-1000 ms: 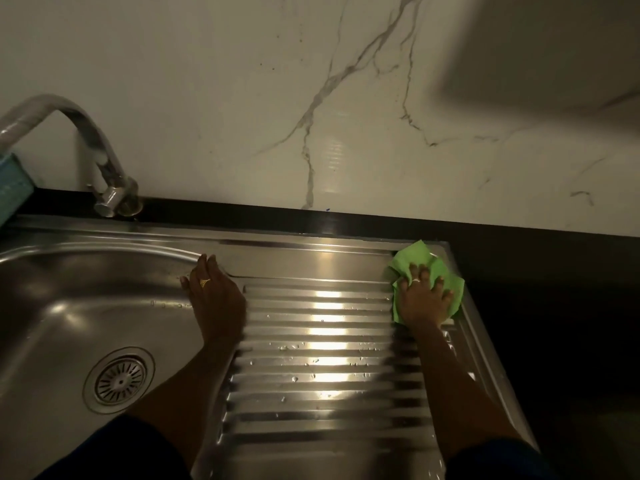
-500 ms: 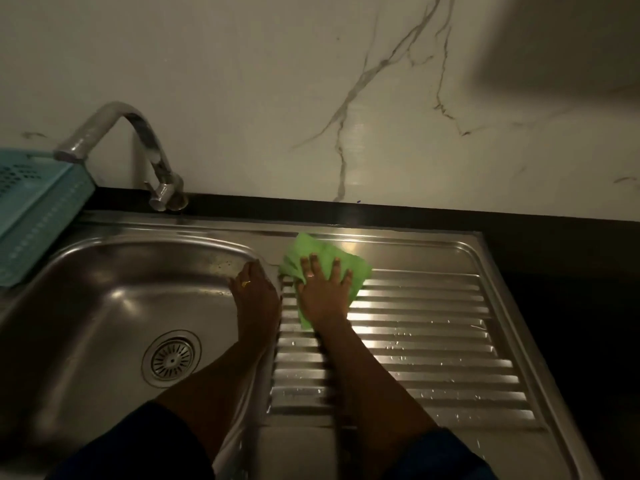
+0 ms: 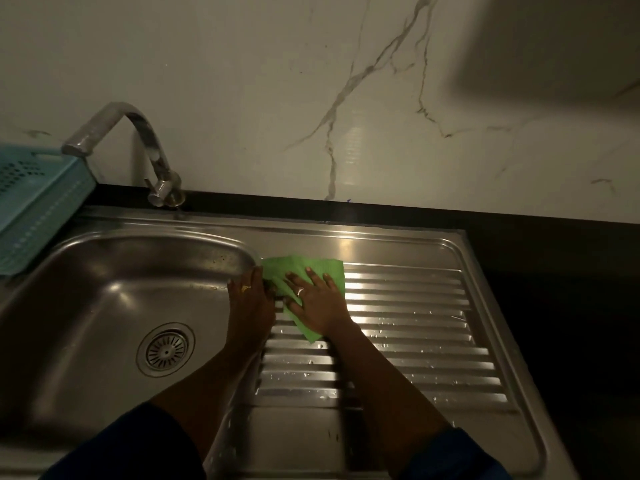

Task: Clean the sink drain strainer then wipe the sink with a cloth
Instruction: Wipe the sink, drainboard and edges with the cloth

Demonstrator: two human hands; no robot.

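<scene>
1. My right hand (image 3: 320, 301) lies flat with its fingers spread and uncurled, pressing the green cloth (image 3: 306, 266) onto the drainboard (image 3: 415, 323) at its back left corner.
2. My left hand (image 3: 251, 299) rests with straight fingers on the right rim of the sink basin (image 3: 104, 289), grasping nothing, just beside the cloth.
3. The drain strainer (image 3: 165, 349) sits in the basin floor, apart from both hands.

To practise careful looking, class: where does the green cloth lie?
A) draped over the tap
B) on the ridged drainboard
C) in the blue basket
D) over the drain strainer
B: the right hand presses the green cloth flat on the ridged drainboard, at its far left corner.
</scene>
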